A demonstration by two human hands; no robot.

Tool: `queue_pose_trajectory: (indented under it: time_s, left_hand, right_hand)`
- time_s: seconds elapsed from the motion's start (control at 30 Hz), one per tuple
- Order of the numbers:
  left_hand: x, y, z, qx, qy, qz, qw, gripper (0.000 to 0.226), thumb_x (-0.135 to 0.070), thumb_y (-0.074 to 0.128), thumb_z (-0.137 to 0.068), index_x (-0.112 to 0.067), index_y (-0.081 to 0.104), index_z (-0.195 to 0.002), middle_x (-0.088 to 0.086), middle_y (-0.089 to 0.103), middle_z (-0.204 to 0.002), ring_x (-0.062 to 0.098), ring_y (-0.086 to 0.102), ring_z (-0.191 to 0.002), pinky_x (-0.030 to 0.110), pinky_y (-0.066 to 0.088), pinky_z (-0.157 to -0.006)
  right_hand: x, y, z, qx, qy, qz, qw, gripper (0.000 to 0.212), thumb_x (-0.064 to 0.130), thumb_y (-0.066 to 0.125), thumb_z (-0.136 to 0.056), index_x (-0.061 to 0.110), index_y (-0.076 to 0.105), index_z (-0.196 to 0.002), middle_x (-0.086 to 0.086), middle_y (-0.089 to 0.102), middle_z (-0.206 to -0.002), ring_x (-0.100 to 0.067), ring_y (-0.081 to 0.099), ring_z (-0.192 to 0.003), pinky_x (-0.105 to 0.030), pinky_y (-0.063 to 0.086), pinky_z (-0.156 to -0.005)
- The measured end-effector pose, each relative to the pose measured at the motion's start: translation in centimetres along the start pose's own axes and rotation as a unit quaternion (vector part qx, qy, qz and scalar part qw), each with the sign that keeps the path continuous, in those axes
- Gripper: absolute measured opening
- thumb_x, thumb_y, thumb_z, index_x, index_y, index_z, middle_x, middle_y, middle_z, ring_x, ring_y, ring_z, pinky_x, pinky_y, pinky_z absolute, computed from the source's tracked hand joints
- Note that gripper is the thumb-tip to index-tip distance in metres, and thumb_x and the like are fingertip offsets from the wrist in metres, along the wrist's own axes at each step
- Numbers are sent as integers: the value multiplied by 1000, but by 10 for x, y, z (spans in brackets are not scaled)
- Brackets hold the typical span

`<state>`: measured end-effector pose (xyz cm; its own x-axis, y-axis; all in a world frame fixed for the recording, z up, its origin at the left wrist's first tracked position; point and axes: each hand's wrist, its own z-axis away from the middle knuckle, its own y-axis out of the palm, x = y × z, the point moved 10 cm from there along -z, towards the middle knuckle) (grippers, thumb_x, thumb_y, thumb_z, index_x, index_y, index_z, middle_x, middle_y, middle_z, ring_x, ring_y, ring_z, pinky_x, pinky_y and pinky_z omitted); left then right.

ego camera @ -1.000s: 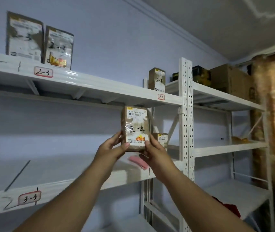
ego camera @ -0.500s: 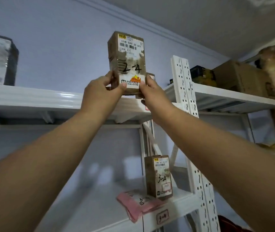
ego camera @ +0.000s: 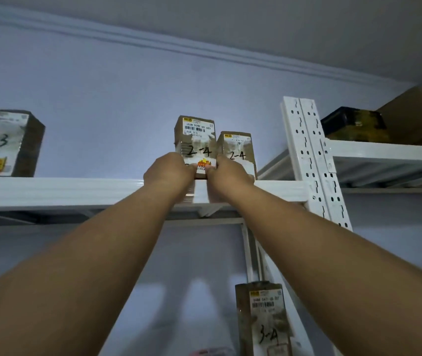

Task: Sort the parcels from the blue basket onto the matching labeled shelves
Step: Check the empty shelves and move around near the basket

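Observation:
A brown cardboard parcel (ego camera: 195, 140) marked "2-4" stands upright on the top white shelf (ego camera: 76, 190). My left hand (ego camera: 169, 170) grips its lower left side and my right hand (ego camera: 226, 170) grips its lower right side. Right beside it, touching or nearly so, stands another brown parcel (ego camera: 238, 150) also marked "2-4". The shelf's label is hidden behind my hands. The blue basket is out of view.
A parcel marked "2-3" (ego camera: 4, 142) stands at the left on the same shelf. A "3-4" parcel (ego camera: 264, 319) stands on the shelf below. White perforated uprights (ego camera: 307, 155) divide off the right rack, which holds a dark box (ego camera: 353, 123) and a large carton (ego camera: 420, 114).
Both hands have lifted the 2-4 parcel from chest height up to the top shelf and set it down beside the other 2-4 parcel. The camera has tilted upward.

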<state>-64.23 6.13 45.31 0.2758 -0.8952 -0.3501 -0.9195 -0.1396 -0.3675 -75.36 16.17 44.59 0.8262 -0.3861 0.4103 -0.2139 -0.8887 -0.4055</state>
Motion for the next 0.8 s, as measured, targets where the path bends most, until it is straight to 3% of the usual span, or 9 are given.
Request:
queue_pose_trajectory:
  time_s: [0.17, 0.33, 0.63, 0.8]
  left_hand:
    - [-3, 8, -5, -26, -42, -69, 996, 33, -55, 55, -83, -23, 61, -88, -1, 59, -79, 26, 57, -82, 36, 47, -86]
    - [-4, 10, -2, -45, -63, -107, 991, 35, -57, 53, -79, -23, 60, -84, -3, 56, -73, 24, 54, -78, 36, 37, -82]
    - [-4, 19, -8, -9, -110, -108, 988, 31, -51, 51, -80, -21, 55, -75, -2, 58, -77, 24, 53, -80, 37, 24, -81]
    - [-3, 19, -7, -21, -106, -114, 988, 27, -48, 53, -77, -21, 55, -75, -3, 57, -76, 24, 54, -81, 37, 26, -82]
  right_hand:
    - [-6, -6, -4, -77, -5, 59, 995, 43, 42, 43, -97, 24, 48, -135, -4, 65, -119, -29, 56, -115, -42, 37, -88]
    - [-4, -7, -1, -93, -23, 55, 994, 38, 38, 41, -95, 27, 53, -130, -5, 65, -114, -28, 54, -114, -39, 31, -79]
    - [-11, -11, 9, -141, -39, 53, 988, 38, 35, 35, -95, 21, 66, -111, -6, 64, -109, -26, 50, -114, -39, 38, -88]
    - [-13, -8, 10, -126, -17, 75, 989, 44, 36, 30, -97, 19, 68, -114, -6, 53, -122, -25, 44, -119, -39, 35, -96]
